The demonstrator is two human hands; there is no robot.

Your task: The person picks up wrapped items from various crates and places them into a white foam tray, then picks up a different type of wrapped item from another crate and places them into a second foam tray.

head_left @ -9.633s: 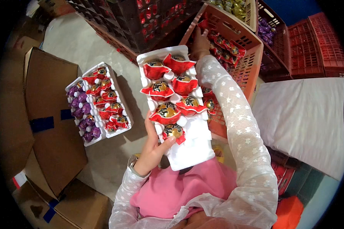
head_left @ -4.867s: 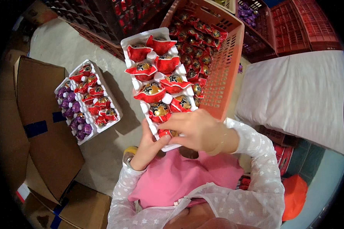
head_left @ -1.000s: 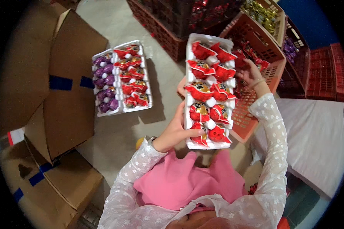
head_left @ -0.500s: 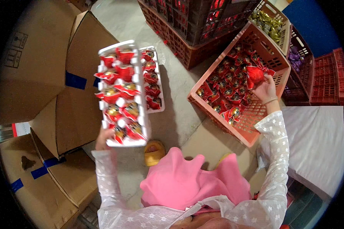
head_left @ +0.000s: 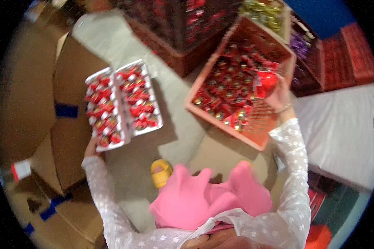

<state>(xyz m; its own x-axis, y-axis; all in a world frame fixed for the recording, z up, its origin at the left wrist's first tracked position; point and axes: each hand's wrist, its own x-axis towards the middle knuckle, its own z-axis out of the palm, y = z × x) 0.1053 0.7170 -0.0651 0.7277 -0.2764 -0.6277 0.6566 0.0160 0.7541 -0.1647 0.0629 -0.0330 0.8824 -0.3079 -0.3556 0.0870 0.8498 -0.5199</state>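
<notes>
My left hand [head_left: 91, 146] grips the near end of a white tray [head_left: 105, 107] filled with red-wrapped sweets, held low at the left, beside a second filled white tray [head_left: 139, 99] that lies on the floor. My right hand [head_left: 279, 94] is up over the orange plastic crate [head_left: 253, 133] at the right and holds a red-wrapped sweet [head_left: 265, 81]. The crate holds several more red and gold wrapped sweets [head_left: 228, 89]. The picture is blurred.
Flattened brown cardboard boxes [head_left: 41, 108] with blue tape lie at the left. Dark and red crates [head_left: 183, 29] of wrapped sweets stand at the back. A white cloth-covered surface [head_left: 340, 133] is at the right. A yellow shoe [head_left: 161, 172] shows by my pink skirt.
My left hand has carried the filled tray down to the left, next to the tray on the floor. My right hand has lifted a red sweet from the orange crate.
</notes>
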